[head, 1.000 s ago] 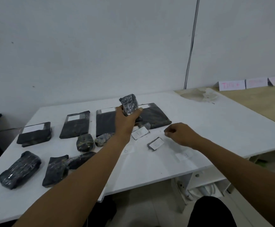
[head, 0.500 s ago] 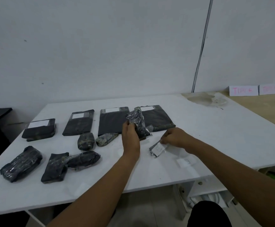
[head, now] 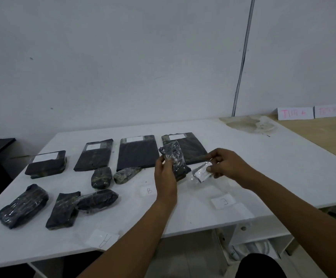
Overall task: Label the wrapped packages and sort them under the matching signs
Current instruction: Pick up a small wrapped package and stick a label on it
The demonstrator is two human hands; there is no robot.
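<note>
Head view: four flat dark wrapped packages point(head: 136, 152) along the back of the white table point(head: 263, 167) already carry white labels, while the lumpy shiny ones point(head: 23, 205) in front look unlabelled, so plenty seems left. The left hand point(head: 166, 175) grips a small dark film-wrapped package point(head: 175, 159) held above the table, fingers curled round it. The right hand point(head: 226, 164) pinches a small white label in clear film point(head: 201, 173) just beside it.

Above a white table point(head: 243, 169), a left hand point(head: 166, 173) grips a wrapped package point(head: 175, 159) while the right hand point(head: 226, 164) pinches a clear-sleeved label point(head: 201, 174).
</note>
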